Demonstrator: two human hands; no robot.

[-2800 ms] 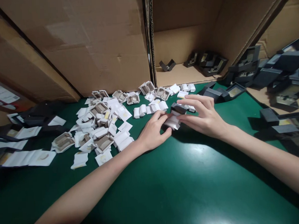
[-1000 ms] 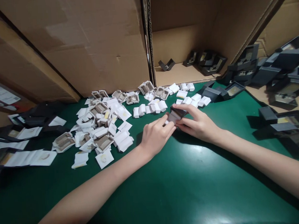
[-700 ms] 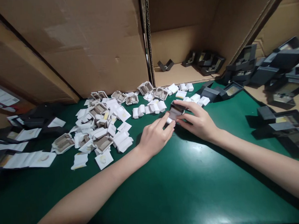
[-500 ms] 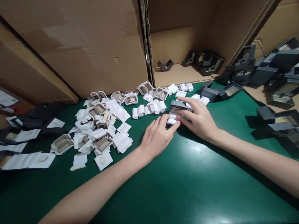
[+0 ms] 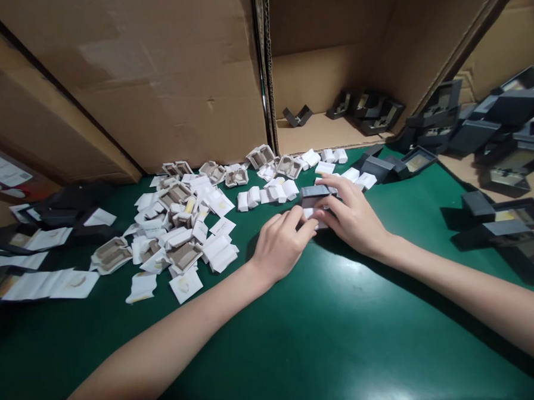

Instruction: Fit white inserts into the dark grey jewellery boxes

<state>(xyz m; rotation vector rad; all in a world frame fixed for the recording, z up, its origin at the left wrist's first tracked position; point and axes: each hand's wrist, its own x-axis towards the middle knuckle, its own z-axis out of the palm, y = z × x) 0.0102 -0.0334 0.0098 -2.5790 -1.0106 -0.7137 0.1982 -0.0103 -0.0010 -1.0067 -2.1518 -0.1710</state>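
A small black hinged box (image 5: 315, 191) stands between my two hands on the green table, its lid side facing up and away. White padding (image 5: 308, 212) shows in its near part. My left hand (image 5: 278, 244) is closed at the box's left near corner, thumb and fingertips pressed on it. From the right, my right hand (image 5: 355, 216) grips the same box, fingers curved over its side. The fingers hide much of the box. Just behind it lie small white folded inserts (image 5: 275, 192) in a loose row.
A pile of white and grey paper inserts (image 5: 179, 228) spreads to the left. Opened black boxes (image 5: 49, 229) lie at far left, more black boxes (image 5: 496, 128) at right. Behind stands an open cardboard carton (image 5: 318, 72) with several black boxes inside. Green tabletop (image 5: 301, 341) lies in front.
The box has turned slightly and its lid part sits a little lower and more level. My fingers have closed in nearer over the white padding. The view has shifted slightly.
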